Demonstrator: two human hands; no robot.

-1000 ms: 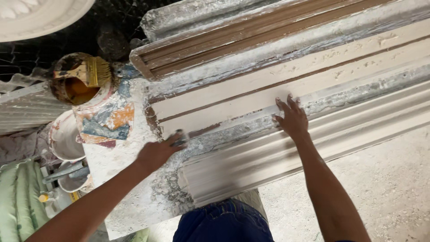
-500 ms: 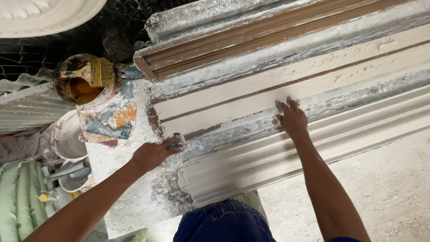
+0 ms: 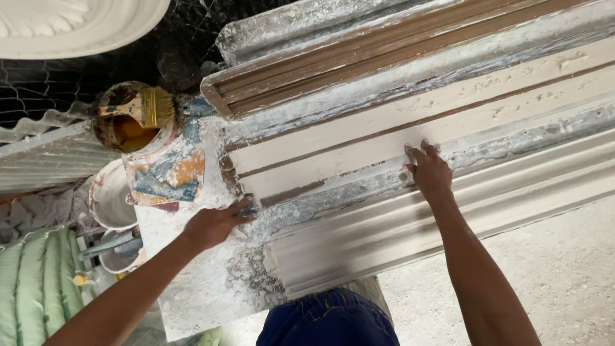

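A long plaster-filled mould (image 3: 410, 128) with brown ridges lies across a plaster-crusted workbench (image 3: 192, 282). My left hand (image 3: 214, 224) rests at the mould's near left end, fingers closed on a small dark tool whose tip touches the edge. My right hand (image 3: 428, 172) lies flat on the wet plaster surface of the mould, fingers spread slightly. A finished white cornice moulding (image 3: 448, 224) lies along the bench edge just below both hands.
A tin of brown liquid with a brush (image 3: 131, 115) across it stands at the left. White buckets (image 3: 109, 198) sit below it. A round plaster ceiling rose (image 3: 70, 25) is at top left, and another brown mould (image 3: 359, 51) behind.
My left hand has shifted slightly along the mould's end with the tool. My right hand stays flat on the plaster in about the same place.
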